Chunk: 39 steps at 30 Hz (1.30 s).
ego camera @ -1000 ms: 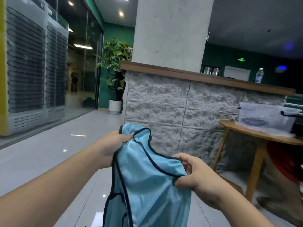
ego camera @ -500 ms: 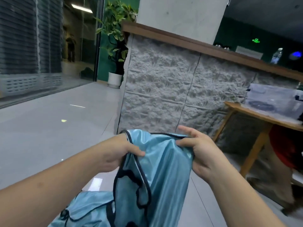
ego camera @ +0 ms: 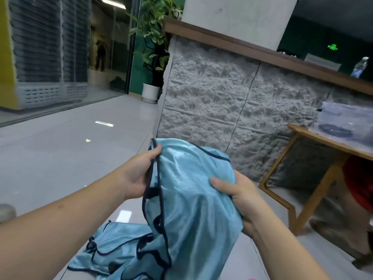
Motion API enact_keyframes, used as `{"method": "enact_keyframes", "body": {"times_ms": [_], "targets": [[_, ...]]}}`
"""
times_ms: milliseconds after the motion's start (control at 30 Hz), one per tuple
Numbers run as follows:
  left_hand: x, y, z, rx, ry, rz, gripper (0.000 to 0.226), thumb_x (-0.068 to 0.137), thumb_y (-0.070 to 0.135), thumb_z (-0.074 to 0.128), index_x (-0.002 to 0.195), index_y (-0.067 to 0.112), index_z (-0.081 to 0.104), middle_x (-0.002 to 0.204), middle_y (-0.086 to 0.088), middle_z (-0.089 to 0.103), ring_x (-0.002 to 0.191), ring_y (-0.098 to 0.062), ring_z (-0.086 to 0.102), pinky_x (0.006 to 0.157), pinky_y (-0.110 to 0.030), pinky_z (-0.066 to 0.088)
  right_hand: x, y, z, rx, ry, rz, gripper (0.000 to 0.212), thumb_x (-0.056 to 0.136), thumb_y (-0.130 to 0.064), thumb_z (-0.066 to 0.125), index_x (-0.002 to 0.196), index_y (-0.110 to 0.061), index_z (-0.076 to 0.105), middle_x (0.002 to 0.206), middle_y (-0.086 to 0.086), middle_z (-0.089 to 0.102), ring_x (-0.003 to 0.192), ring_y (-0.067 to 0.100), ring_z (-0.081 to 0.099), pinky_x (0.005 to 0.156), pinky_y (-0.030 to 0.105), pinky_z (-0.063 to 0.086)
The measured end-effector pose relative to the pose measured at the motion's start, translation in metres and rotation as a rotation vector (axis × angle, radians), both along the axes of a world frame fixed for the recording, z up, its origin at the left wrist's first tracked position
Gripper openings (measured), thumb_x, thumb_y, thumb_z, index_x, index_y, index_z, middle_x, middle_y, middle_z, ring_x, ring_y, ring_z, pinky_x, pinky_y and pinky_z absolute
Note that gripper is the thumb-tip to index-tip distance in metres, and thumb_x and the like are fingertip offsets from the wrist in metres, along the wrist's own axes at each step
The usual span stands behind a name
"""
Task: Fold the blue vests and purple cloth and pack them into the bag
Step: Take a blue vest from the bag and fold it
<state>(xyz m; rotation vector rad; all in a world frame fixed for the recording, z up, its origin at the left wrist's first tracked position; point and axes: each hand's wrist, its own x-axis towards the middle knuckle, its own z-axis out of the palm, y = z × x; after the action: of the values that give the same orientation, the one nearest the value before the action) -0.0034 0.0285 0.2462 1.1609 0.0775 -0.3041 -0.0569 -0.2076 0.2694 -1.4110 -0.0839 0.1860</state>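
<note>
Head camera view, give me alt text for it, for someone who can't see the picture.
A person's left hand and right hand grip a shiny blue vest with dark trim, held above a pale tiled floor. More blue vest fabric lies lower left. Behind stand a grey stone-textured counter, a potted plant and a wooden table.

1. The blue vest [ego camera: 193,190] is thin cloth with a satin sheen, edged in dark matt binding.
2. The floor [ego camera: 60,158] is glossy smooth tile that mirrors the lights.
3. The wall panel [ego camera: 222,102] looks like rough grey stone.
4. The ledge [ego camera: 262,53] and counter [ego camera: 327,142] are matt wood.
5. The storage box [ego camera: 347,120] is translucent plastic.
</note>
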Motion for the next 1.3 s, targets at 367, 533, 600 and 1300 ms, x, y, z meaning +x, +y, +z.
{"method": "enact_keyframes", "body": {"times_ms": [367,533,600,1300], "targets": [[-0.015,-0.022,-0.021,0.137,-0.098,-0.374,0.069,0.07,-0.007,0.076,0.136,-0.008,0.055,0.128,-0.033,0.065,0.114,-0.045,0.068,0.106,-0.059,0.05,0.007,0.004,0.002,0.028,0.037,-0.237,0.078,0.089,0.004,0.076,0.154,-0.025,0.043,0.133,0.015,0.061,0.093,0.036,0.079,0.078,0.054,0.065],[-0.008,-0.019,-0.005,0.056,-0.117,-0.168,0.031,0.087,-0.007,0.054,0.116,-0.003,0.065,0.1,-0.024,0.072,0.08,-0.032,0.073,0.076,-0.04,0.062,0.009,-0.008,0.011,0.016,-0.001,-0.271,0.082,0.085,-0.002,0.081,0.156,-0.02,0.043,0.139,0.013,0.061,0.094,0.031,0.079,0.075,0.045,0.066],[-0.008,-0.019,-0.003,0.061,-0.091,-0.124,0.025,0.096,-0.005,0.046,0.108,0.002,0.067,0.089,-0.02,0.073,0.07,-0.028,0.073,0.065,-0.036,0.063,0.007,-0.008,0.006,0.116,0.0,-0.247,0.106,0.068,-0.022,0.095,0.158,-0.022,0.04,0.147,0.01,0.058,0.103,0.027,0.077,0.081,0.043,0.064],[-0.007,0.003,-0.008,-0.208,-0.003,-0.265,0.068,0.085,0.041,0.07,0.133,-0.007,0.064,0.136,-0.027,0.063,0.126,-0.041,0.063,0.104,-0.052,0.049,0.011,-0.004,-0.007,0.164,0.035,-0.206,0.025,0.099,0.007,0.058,0.117,-0.002,0.073,0.109,0.021,0.078,0.104,0.034,0.076,0.082,0.041,0.064]]}}
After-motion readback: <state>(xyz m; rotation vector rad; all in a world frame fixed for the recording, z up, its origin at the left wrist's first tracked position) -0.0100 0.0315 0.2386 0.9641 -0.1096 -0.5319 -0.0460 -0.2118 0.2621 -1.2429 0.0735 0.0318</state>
